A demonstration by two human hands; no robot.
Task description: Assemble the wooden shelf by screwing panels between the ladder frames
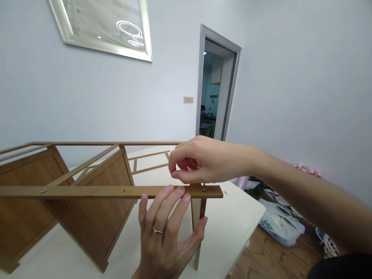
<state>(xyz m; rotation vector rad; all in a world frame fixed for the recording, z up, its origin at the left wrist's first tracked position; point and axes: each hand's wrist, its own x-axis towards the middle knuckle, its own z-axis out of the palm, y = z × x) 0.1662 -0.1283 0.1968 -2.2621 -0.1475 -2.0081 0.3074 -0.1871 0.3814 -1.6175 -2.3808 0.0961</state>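
A brown wooden frame (95, 192) with slatted panels rests on a white table. My left hand (171, 228), with a ring on one finger, holds its near rail (124, 192): fingertips lie on the rail, the thumb is below beside a crosspiece (202, 209). Over the rail's right end, my right hand (197, 161) is closed in a pinch; what its fingers hold is hidden. Directly under this hand, a thin metal shaft (204, 187) stands upright at a hole in the rail. A loose screw (225, 192) lies on the table just past the rail's end.
Behind the frame, a ladder-like wooden piece (151, 162) lies on the white table (232, 228). Plastic bags (281, 224) and other items sit on the wooden floor to the right. A doorway (222, 85) opens at the back, with a person (205, 120) seated beyond.
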